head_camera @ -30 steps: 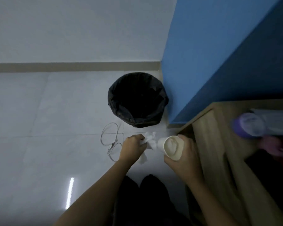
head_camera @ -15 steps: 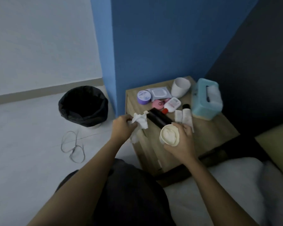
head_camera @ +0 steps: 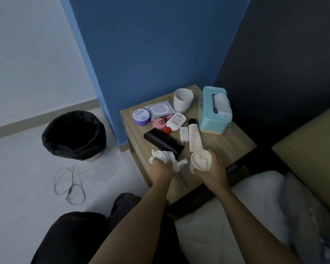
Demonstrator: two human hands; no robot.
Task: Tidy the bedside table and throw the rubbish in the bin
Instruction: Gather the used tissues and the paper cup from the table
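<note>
Head view: tissue [head_camera: 166,157] hides left hand [head_camera: 161,168] fingers.

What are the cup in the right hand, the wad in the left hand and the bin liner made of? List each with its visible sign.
Cup: looks like matte cream paper, with a thin rolled rim; thin plastic is possible.
Wad: soft white tissue, crumpled with ragged edges.
Bin liner: thin black plastic film, wrinkled and folded over the rim with a slight sheen.
</note>
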